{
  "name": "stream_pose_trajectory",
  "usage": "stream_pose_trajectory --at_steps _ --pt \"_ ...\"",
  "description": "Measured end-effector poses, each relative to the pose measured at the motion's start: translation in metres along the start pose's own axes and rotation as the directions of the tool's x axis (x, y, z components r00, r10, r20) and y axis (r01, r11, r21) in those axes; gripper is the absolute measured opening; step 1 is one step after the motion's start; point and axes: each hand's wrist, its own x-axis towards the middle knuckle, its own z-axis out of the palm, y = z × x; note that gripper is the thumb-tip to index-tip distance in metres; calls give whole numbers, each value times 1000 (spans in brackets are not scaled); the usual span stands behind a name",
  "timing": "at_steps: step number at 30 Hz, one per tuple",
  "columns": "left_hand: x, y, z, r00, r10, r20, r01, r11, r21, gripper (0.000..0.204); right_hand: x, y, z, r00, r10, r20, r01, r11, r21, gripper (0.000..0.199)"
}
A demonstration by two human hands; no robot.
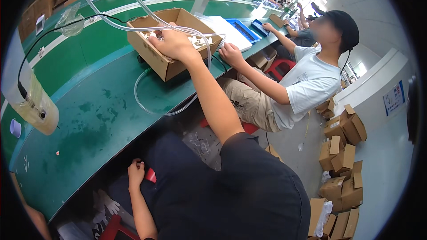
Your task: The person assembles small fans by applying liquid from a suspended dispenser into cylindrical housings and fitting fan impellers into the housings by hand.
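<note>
My right arm stretches forward over the green table (89,120). My right hand (171,44) reaches into an open cardboard box (147,53) that holds small white parts (198,41). Its fingers are curled closed among them; a small brownish thing shows by the fingertips, too hidden to name. Clear plastic tubes (133,29) pass across the box, close to the hand. My left hand (136,172) is low, by my lap below the table edge, with its fingers curled in. Whatever it may hold is hidden. A red piece (151,175) lies beside it on my dark clothing.
A co-worker in a light shirt (307,84) sits at the right, a hand near the box. Blue trays (243,31) stand beyond. A yellowish cylinder (38,111) with a black cable stands at the left. Cardboard boxes (342,151) line the floor. Another person's arm (33,213) enters lower left.
</note>
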Motion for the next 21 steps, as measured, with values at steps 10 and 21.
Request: stream_pose_trajectory --at_steps 10,21 --pt "-30 4 -21 962 128 -242 79 718 691 39 2 8 8 973 -136 -187 170 969 177 23" --pt "-123 -7 -93 867 -332 -372 423 884 199 55 -13 -6 -13 945 -302 -125 325 911 254 17"
